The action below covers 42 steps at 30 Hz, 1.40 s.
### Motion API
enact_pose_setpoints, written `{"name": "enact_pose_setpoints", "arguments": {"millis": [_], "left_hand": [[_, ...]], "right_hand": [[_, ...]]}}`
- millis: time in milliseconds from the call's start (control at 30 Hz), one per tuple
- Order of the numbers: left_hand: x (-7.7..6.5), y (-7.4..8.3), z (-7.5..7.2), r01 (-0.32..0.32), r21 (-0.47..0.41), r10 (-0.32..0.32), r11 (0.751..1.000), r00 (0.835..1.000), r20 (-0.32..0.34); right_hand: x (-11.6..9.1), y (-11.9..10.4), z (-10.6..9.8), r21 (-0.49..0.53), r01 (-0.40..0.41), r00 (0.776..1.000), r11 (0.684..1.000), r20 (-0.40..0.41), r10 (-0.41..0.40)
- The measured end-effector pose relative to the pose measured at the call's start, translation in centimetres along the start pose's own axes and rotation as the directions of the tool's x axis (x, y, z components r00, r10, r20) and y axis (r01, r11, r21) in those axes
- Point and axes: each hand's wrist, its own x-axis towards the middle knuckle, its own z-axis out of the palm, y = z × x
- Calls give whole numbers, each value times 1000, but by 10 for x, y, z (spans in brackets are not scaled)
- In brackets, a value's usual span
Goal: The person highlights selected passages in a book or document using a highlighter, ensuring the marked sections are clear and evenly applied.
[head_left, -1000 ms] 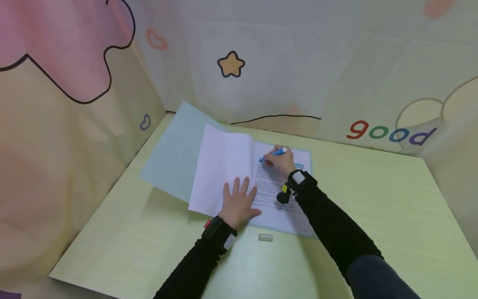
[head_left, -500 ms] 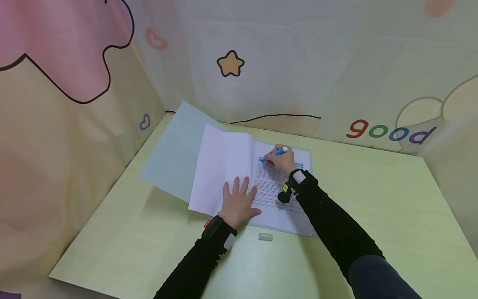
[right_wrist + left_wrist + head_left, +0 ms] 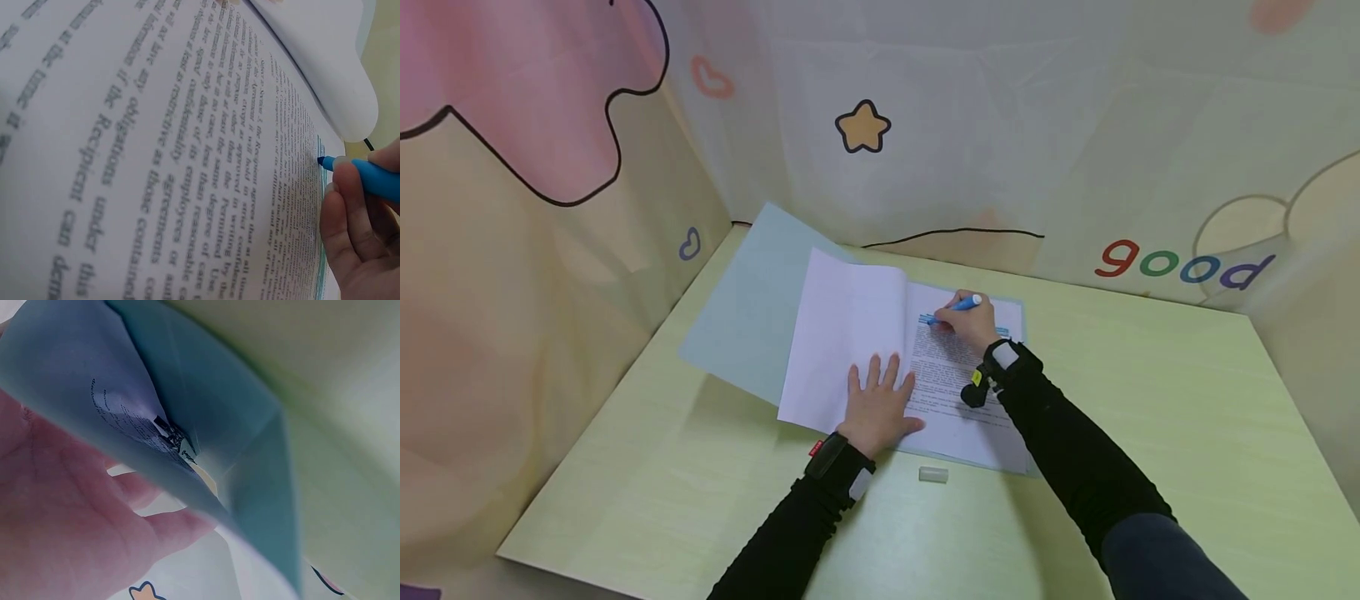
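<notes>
with right hand (image 3: 968, 323) curled, pinching a bright blue plastic marker (image 3: 966, 303) between thumb and fingers at the upper left of a white paper page (image 3: 951, 367) filled with black print. pointing the marker's dark tip at narrow blue lines (image 3: 1002, 332) along the top of the text; cannot tell whether touching the paper or just above it. with left hand (image 3: 880, 412) laid flat, released from any grip, fingers straight and spread, pressing on the lower part of a turned-back plain white sheet (image 3: 853, 325), thumb reaching across the fold. spread beneath, as an unfolded pale blue card folder (image 3: 756, 300), on a pale yellow-green wood-grain table (image 3: 1157, 400). with a small pale grey cylinder (image 3: 933, 475) lying just below the folder's near edge. dressed in black sleeves (image 3: 1075, 450) and wrist straps (image 3: 831, 458), before a pale cloth backdrop (image 3: 1000, 125) printed with a black-outlined orange star (image 3: 862, 127).
</notes>
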Motion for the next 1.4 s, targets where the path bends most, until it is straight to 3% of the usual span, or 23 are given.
{"name": "enact_pose_setpoints", "arguments": {"millis": [1400], "left_hand": [[0, -1, 0, 2, -13, -3, 1000, 1000, -8]], "right_hand": [[-2, 0, -10, -25, -3, 1000, 1000, -1, 3]]}}
